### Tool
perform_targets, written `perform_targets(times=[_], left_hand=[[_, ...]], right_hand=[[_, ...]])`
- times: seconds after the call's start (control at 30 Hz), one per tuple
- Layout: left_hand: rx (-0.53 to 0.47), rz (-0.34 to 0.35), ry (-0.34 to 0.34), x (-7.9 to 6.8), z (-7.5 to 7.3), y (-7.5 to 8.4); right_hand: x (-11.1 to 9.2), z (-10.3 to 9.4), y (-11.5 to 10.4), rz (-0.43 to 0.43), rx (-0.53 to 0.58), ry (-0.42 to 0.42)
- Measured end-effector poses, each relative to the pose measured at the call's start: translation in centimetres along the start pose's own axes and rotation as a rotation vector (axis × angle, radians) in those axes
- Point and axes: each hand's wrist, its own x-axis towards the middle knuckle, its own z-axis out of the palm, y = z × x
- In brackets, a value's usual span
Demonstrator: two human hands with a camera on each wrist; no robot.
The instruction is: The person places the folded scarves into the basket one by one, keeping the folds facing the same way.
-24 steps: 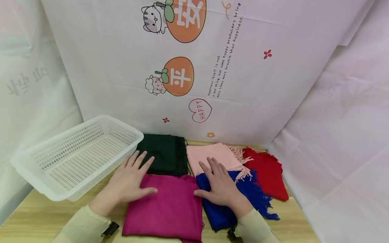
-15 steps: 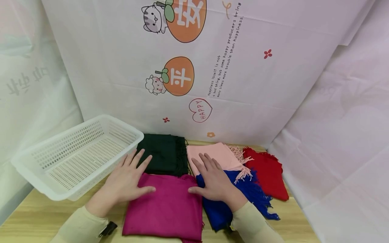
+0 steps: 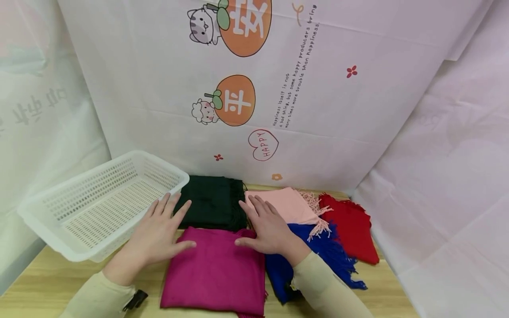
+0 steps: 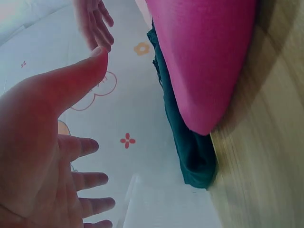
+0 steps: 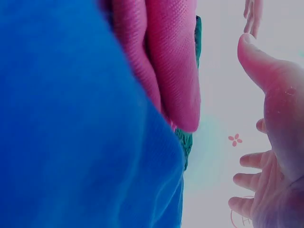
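A folded magenta scarf (image 3: 214,278) lies at the front middle of the table. My left hand (image 3: 157,234) hovers with spread fingers beside its left edge, between it and the basket, holding nothing. In the left wrist view that hand (image 4: 40,128) is raised clear of the magenta cloth (image 4: 204,57). Over the magenta scarf's right back corner and the blue scarf (image 3: 326,251) is my right hand (image 3: 270,232), fingers straight, palm unfilled. The right wrist view has this hand (image 5: 285,118) apart from the blue cloth (image 5: 85,133). Behind lie a dark green scarf (image 3: 207,203) and a pink fringed scarf (image 3: 284,205).
A white perforated plastic basket (image 3: 107,245) stands at the left back, beside the green scarf. A red scarf (image 3: 351,232) lies at the far right. White printed cloth (image 3: 318,154) walls in the wooden table (image 3: 51,282) at the back and sides.
Both hands have drifted left and slightly up in the head view, the right one from over the blue scarf toward the magenta one. The scarves and basket stay put.
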Motion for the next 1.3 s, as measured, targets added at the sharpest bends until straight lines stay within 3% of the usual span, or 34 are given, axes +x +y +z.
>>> perform_targets(times=[0.53,1.3], left_hand=[[0.027,-0.063,0.020,-0.5,-0.8,-1.0],[0.087,-0.083,0.091,-0.8,-0.6,-1.8]], right_hand=[[3.9,-0.1,-1.1,-0.050,0.008,0.002],[8.5,0.3,-1.8,-0.121,-0.014,0.012]])
